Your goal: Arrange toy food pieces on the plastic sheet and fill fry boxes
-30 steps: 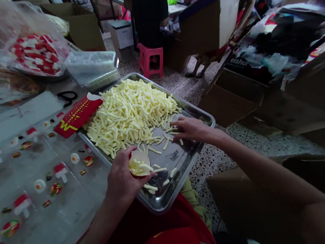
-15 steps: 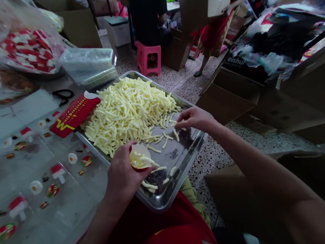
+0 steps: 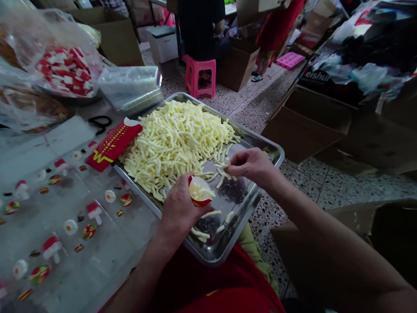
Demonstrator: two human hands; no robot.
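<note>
A metal tray (image 3: pixel 272 153) bears a big heap of pale yellow fries (image 3: pixel 180 134), with a few loose ones near its front corner. My left hand (image 3: pixel 180 208) is wrapped round a red fries carton (image 3: pixel 201 202) with a white inside; several fries sit in it. Over the tray's right part, my right hand (image 3: pixel 249 165) pinches a few fries (image 3: pixel 226 169) between thumb and fingertips, a short way right of the carton. A flat red carton with yellow print (image 3: pixel 113 145) rests on the tray's left rim.
Left is a table (image 3: pixel 122 253) under a clear sheet with small food-shaped pieces. Behind lie black scissors (image 3: pixel 99 123), clear plastic packs (image 3: pixel 131 87) and a bag of red-and-white pieces (image 3: pixel 65 72). Cardboard boxes (image 3: pixel 308 117) stand right. Beyond a pink stool (image 3: pixel 201 76), a person carries a box.
The view has shifted, so most things appear further right. My right hand has moved slightly closer to the carton and now pinches fries. My left hand still holds the carton.
</note>
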